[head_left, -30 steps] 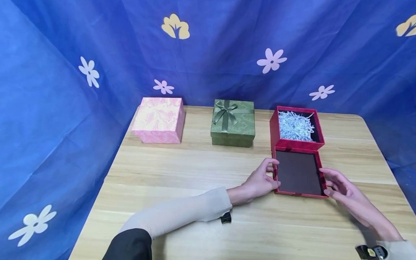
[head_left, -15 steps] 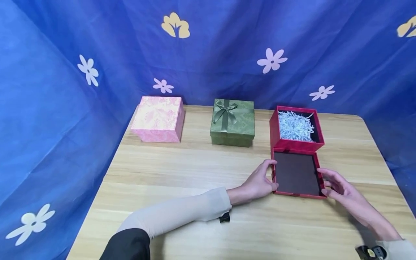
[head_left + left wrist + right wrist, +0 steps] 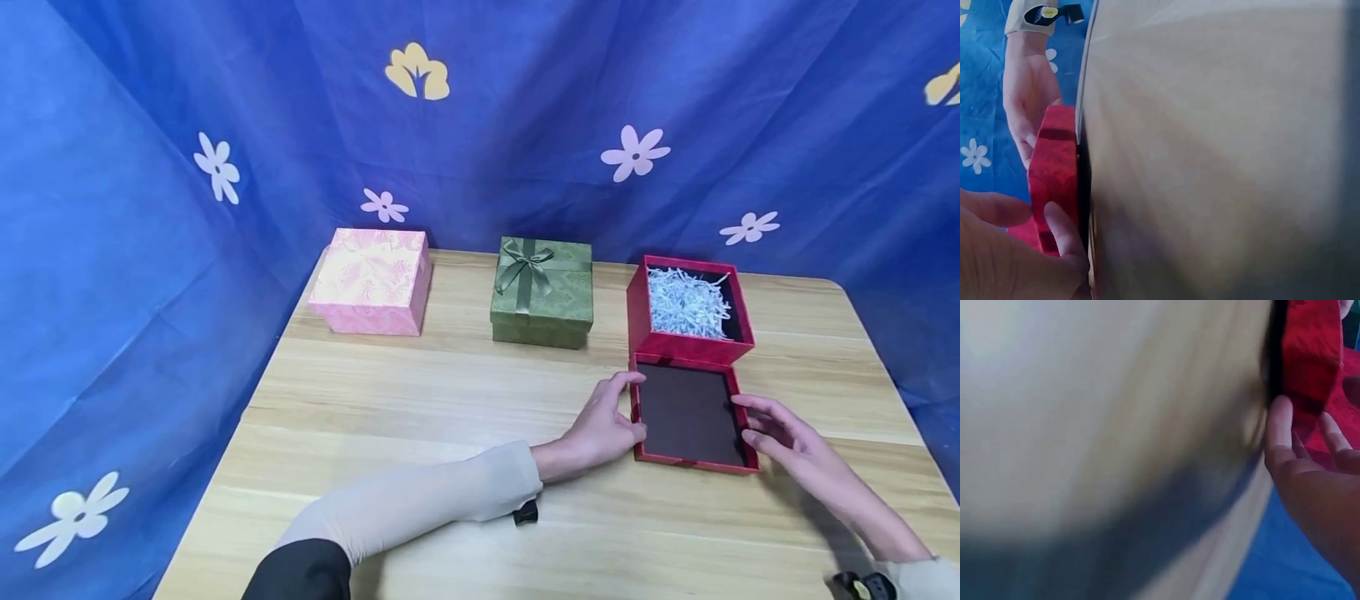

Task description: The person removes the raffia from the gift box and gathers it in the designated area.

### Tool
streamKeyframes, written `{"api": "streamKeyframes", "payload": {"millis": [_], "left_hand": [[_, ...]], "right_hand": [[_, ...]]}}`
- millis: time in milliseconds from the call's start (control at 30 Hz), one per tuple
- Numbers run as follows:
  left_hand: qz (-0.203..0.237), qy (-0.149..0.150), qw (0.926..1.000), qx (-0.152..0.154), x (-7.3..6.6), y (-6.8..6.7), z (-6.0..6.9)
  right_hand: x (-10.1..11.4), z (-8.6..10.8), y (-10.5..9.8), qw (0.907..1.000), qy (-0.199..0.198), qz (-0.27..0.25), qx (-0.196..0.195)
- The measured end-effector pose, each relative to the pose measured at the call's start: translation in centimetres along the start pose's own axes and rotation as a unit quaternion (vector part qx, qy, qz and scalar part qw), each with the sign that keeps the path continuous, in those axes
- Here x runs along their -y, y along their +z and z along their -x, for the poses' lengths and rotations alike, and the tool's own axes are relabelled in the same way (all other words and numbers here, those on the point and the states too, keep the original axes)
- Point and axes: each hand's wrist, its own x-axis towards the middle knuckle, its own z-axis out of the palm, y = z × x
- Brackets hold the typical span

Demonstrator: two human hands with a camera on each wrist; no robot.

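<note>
Two hands on it: left hand (image 3: 598, 427) and right hand (image 3: 801, 450), each partly open with bent fingers, grip opposite sides of the red lid (image 3: 688, 412), inside up toward the right edge of the table (image 3: 450, 392), just beside the red box (image 3: 678, 346) near the far right corner.

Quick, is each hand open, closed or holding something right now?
Left hand: holding the left side of a shallow square red lid with dark inside.
Right hand: holding that lid's right side.
</note>
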Motion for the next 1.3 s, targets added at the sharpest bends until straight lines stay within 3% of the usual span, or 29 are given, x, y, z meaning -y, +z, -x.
{"api": "streamKeyframes", "payload": {"millis": [100,200,367,533,667,867,1033,1167,1300], "left_hand": [[0.004,0.007,0.9998,-0.017,-0.2,-0.2,-0.6],[0.017,0.013,0.9993,-0.029,-0.7,-0.6,-1.2],[0.022,0.045,0.9981,-0.036,-1.8,-1.2,-2.6],[-0.029,0.07,0.9961,-0.045,-3.1,-1.6,-4.5],[-0.045,0.086,0.9941,-0.05,-3.7,-1.7,-6.2],[-0.054,0.113,0.9913,-0.04,-4.2,-1.6,-8.6],[-0.065,0.11,0.9911,-0.038,-4.8,-1.2,-10.3],[-0.076,0.096,0.992,-0.029,-5.2,-1.1,-11.6],[-0.078,0.08,0.9935,-0.021,-5.2,-1.6,-12.8]], "right_hand": [[0.3,-0.9,-0.5,0.9994,-0.03,-0.013,-0.012],[1.1,-1.9,-1.4,0.9977,-0.045,-0.007,-0.05],[3.3,-4.0,-2.7,0.9903,-0.022,0.032,-0.134],[6.3,-6.7,-3.2,0.9853,0.014,0.016,-0.169],[8.2,-9.0,-3.7,0.9893,0.02,0.008,-0.144],[9.4,-12.4,-4.0,0.9938,0.033,-0.067,-0.081],[10.0,-14.4,-4.0,0.9964,0.066,-0.04,-0.035],[11.0,-16.1,-3.9,0.9925,0.114,-0.045,0.006],[11.7,-18.1,-3.7,0.9829,0.165,-0.069,0.043]]}}
